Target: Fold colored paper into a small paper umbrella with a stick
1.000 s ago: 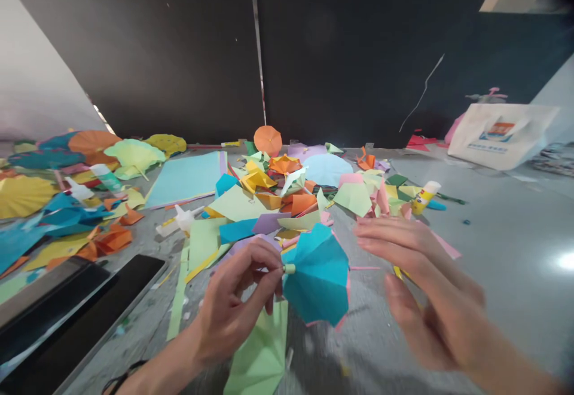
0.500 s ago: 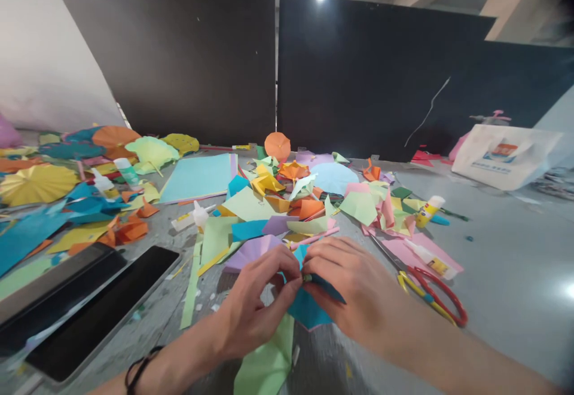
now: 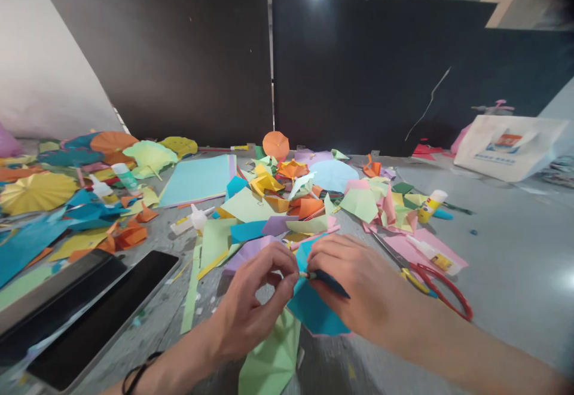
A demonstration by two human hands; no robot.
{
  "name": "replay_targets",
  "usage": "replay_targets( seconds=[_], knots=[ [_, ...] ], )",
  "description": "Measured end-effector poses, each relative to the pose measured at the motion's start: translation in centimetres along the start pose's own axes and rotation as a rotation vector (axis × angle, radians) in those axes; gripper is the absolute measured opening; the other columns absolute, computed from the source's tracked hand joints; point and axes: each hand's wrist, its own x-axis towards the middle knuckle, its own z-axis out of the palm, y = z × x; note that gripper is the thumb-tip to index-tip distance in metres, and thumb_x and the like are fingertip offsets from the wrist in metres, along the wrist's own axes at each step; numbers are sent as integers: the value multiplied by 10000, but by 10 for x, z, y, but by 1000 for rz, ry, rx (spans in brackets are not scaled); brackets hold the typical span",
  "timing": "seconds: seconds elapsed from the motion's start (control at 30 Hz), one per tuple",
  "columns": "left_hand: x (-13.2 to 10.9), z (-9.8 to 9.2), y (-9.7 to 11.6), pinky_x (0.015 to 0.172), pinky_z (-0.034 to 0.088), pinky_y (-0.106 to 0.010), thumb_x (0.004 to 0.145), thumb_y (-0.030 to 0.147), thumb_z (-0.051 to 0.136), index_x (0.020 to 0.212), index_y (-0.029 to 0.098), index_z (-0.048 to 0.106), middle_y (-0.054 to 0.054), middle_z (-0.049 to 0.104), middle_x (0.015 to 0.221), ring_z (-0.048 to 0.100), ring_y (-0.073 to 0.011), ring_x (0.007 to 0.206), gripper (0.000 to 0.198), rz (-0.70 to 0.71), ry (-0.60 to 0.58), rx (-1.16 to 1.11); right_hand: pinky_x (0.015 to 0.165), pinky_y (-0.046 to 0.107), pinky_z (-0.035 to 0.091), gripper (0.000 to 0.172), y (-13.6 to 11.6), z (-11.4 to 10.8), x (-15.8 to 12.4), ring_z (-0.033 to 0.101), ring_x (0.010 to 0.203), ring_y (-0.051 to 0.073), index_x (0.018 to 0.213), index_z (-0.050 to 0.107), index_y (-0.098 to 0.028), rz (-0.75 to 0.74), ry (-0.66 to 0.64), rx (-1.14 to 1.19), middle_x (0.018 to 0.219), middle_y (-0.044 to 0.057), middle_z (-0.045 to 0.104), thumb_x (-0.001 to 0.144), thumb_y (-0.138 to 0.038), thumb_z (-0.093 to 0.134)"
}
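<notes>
My right hand point(image 3: 359, 272) is closed on a pleated blue paper piece point(image 3: 319, 310), its fingers pressed against the paper's near-upright part. With thumb and forefinger, my left hand point(image 3: 264, 284) pinches the end of a small pale greenish roll point(image 3: 304, 275) at the middle of the blue paper. The roll's other end reaches the fingertips of my right hand, where its tip is hidden. Under my hands lies a creased light green paper point(image 3: 271, 356). A pleated purple paper point(image 3: 251, 253) rests just beyond my left hand.
Scissors point(image 3: 442, 284) with red and yellow handles lie right of my right arm, near a pink sheet with a glue bottle point(image 3: 434, 256). A glue stick point(image 3: 431, 206) stands behind. Two phones point(image 3: 107, 317) lie at left. Paper scraps point(image 3: 251, 205) cover the middle.
My fingertips have drawn slightly apart, so more of the pale roll shows between them. The blue paper has turned and more of its lower face is visible.
</notes>
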Motion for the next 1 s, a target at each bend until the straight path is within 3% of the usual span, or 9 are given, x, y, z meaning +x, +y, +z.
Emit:
replay_targets(
  seconds=[0.17, 0.47, 0.73, 1.0],
  knots=[
    [1, 2, 2, 627, 530, -204, 1075, 232, 545, 970, 186, 602, -41, 594, 978, 601, -121, 807, 128, -59, 14, -63, 848, 416, 544, 121, -6, -9, -3, 662, 969, 242, 963, 687, -169, -1, 29, 23, 1018, 53, 725, 906, -78, 743],
    [-1, 6, -5, 557, 587, -182, 1051, 255, 612, 989, 178, 643, -43, 602, 994, 678, -116, 749, 104, -71, 22, -181, 831, 390, 562, 135, -2, 6, 1, 697, 874, 221, 896, 684, -163, -148, 161, 53, 899, 44, 734, 949, -40, 672],
    [-5, 3, -3, 597, 618, -200, 1058, 276, 604, 1174, 203, 658, -73, 625, 1085, 705, -136, 818, 148, -98, -1, -187, 819, 390, 554, 213, 5, 4, 3, 674, 861, 220, 897, 666, -155, -116, 145, 52, 907, 59, 723, 943, 36, 584],
    [-1, 5, -1, 561, 603, -181, 1015, 318, 679, 1114, 188, 658, -54, 658, 1020, 707, -119, 745, 165, -204, 42, -154, 773, 384, 534, 175, 4, -1, 7, 659, 834, 220, 886, 670, -148, -97, 123, 18, 880, 49, 718, 961, 0, 613]
  ],
)
